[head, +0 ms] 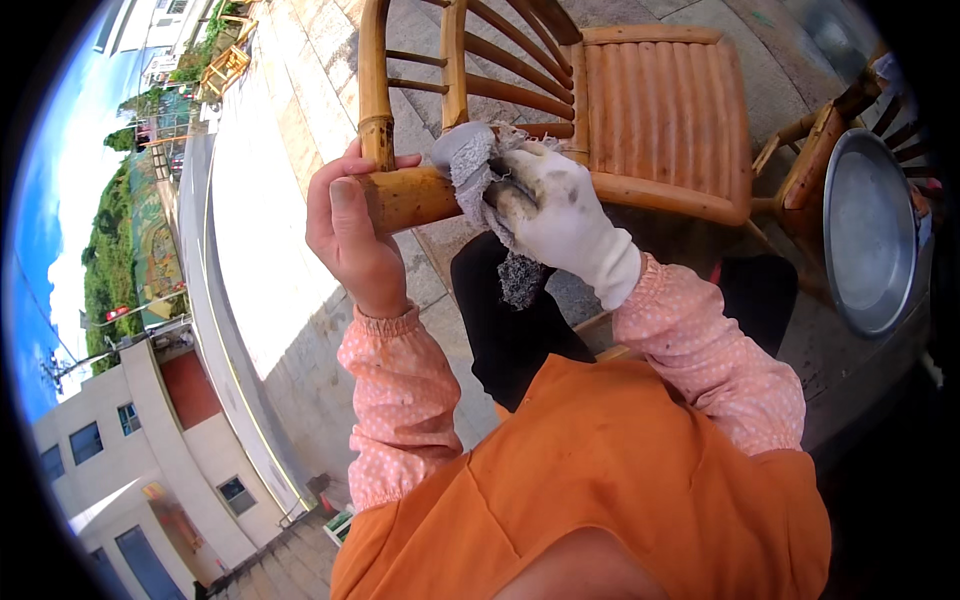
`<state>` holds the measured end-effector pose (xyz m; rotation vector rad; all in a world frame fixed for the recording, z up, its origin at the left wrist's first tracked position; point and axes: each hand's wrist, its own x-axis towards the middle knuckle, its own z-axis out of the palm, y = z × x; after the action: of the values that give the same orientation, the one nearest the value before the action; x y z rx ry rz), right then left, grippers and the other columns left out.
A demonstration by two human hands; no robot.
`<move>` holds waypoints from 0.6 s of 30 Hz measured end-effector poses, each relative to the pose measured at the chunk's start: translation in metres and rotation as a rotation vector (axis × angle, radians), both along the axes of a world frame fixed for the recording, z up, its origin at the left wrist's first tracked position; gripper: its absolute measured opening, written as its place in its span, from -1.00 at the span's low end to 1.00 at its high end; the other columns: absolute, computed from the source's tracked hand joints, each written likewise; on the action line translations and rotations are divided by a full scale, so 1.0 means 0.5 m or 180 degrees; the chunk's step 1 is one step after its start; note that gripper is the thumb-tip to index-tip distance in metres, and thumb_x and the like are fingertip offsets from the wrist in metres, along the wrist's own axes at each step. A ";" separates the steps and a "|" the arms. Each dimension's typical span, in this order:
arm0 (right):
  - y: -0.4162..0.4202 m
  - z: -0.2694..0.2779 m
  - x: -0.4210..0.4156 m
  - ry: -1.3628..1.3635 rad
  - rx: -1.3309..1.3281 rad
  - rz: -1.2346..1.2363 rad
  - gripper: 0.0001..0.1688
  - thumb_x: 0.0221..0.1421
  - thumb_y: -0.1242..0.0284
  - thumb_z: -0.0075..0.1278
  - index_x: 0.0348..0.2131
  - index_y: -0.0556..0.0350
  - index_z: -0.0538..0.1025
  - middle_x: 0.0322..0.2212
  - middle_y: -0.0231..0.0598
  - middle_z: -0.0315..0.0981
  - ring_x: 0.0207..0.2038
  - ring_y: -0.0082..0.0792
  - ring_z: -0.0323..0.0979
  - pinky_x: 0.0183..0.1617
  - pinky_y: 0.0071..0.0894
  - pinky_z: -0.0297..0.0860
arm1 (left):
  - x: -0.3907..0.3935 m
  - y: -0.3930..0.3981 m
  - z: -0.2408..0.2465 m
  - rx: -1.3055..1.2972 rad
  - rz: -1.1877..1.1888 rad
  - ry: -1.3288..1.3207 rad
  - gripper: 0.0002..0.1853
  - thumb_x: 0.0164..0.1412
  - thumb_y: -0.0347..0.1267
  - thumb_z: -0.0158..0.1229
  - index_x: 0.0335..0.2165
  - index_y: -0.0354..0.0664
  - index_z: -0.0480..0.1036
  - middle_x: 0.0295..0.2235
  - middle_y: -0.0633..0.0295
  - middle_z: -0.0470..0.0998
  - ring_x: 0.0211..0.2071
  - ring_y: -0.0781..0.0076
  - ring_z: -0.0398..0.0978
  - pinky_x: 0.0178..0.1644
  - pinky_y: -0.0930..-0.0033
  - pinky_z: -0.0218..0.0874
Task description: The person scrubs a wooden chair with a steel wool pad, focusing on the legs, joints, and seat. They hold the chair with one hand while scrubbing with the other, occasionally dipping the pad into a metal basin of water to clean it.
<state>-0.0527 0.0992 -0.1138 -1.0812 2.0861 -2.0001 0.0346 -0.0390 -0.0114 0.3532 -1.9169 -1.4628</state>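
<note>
A bamboo chair point(660, 120) lies before me, with its slatted seat and its spindle backrest point(517, 94) in sight. My bare left hand point(356, 225) grips the end of a thick bamboo pole point(409, 199) of the chair, thumb on the near side and fingertips behind. In a stained white glove, my right hand point(551, 202) presses a grey terry cloth rag point(472, 161) onto the same pole, just right of the left hand. A darker end of the rag hangs below the glove. The glove hides part of the pole and my right fingertips.
At the right stands a round metal basin point(870, 232), close to another bamboo chair point(814, 157). Black-clad knees point(517, 315) are under the work. Stone paving point(315, 90) runs out to a road and a pale building point(135, 435). Further bamboo furniture point(225, 71) stands far off.
</note>
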 end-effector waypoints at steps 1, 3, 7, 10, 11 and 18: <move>0.013 -0.049 -0.022 -0.0400 0.0475 -0.0077 -0.67 0.02 0.57 0.04 -0.16 0.33 0.55 -0.25 0.12 0.54 -0.16 0.05 0.52 -0.05 -0.21 0.42 | 0.004 -0.003 -0.002 0.0021 0.0028 -0.0014 -0.71 0.38 -0.30 -0.10 -0.21 -0.34 0.39 -0.07 -0.16 0.48 -0.28 0.06 0.61 -0.01 0.17 0.35; 0.032 -0.123 -0.065 -0.2061 0.0953 0.0022 -0.61 0.07 0.56 -0.02 -0.09 0.37 0.51 -0.19 0.16 0.54 -0.08 -0.05 0.54 0.01 -0.28 0.41 | -0.005 -0.010 -0.001 0.0050 0.0010 0.0003 -0.72 0.37 -0.30 -0.10 -0.22 -0.35 0.39 -0.05 -0.17 0.47 -0.29 0.03 0.61 -0.03 0.16 0.37; 0.009 -0.061 -0.024 -0.0504 0.0585 -0.0360 -0.64 0.02 0.55 0.00 -0.13 0.33 0.53 -0.21 0.09 0.53 -0.14 0.05 0.51 -0.04 -0.23 0.43 | -0.006 0.008 0.001 0.0017 0.0013 0.0110 -0.73 0.37 -0.33 -0.10 -0.23 -0.35 0.40 -0.08 -0.14 0.48 -0.31 0.13 0.60 -0.04 0.22 0.37; -0.009 0.107 0.016 0.0242 -0.0226 -0.0047 -0.74 -0.09 0.56 0.10 -0.29 0.24 0.53 -0.35 0.00 0.46 -0.28 0.10 0.45 -0.18 -0.16 0.42 | -0.013 0.014 -0.010 -0.0023 0.0479 0.0106 -0.74 0.36 -0.35 -0.09 -0.24 -0.35 0.42 -0.10 -0.08 0.49 -0.36 0.29 0.57 -0.09 0.30 0.36; -0.017 0.129 0.027 0.0519 -0.0533 -0.0105 -0.76 -0.13 0.56 0.13 -0.34 0.21 0.52 -0.39 -0.01 0.43 -0.32 0.11 0.44 -0.22 -0.14 0.41 | -0.010 0.012 -0.011 -0.0134 0.0481 0.0082 -0.75 0.36 -0.36 -0.08 -0.24 -0.35 0.43 -0.12 -0.06 0.50 -0.37 0.33 0.55 -0.11 0.32 0.36; -0.001 -0.208 -0.004 -0.0026 0.0337 -0.0938 -0.65 0.00 0.49 0.03 -0.17 0.27 0.53 -0.17 0.11 0.49 -0.09 0.12 0.45 0.02 -0.16 0.39 | -0.006 -0.006 -0.004 -0.0074 0.0207 -0.0067 -0.77 0.28 -0.37 -0.06 -0.21 -0.35 0.36 -0.16 -0.13 0.50 -0.29 -0.14 0.60 -0.08 0.01 0.40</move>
<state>-0.0546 0.0984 -0.2178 -0.7856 2.4378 -1.9748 0.0315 -0.0419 -0.0132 0.4178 -1.9195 -1.3989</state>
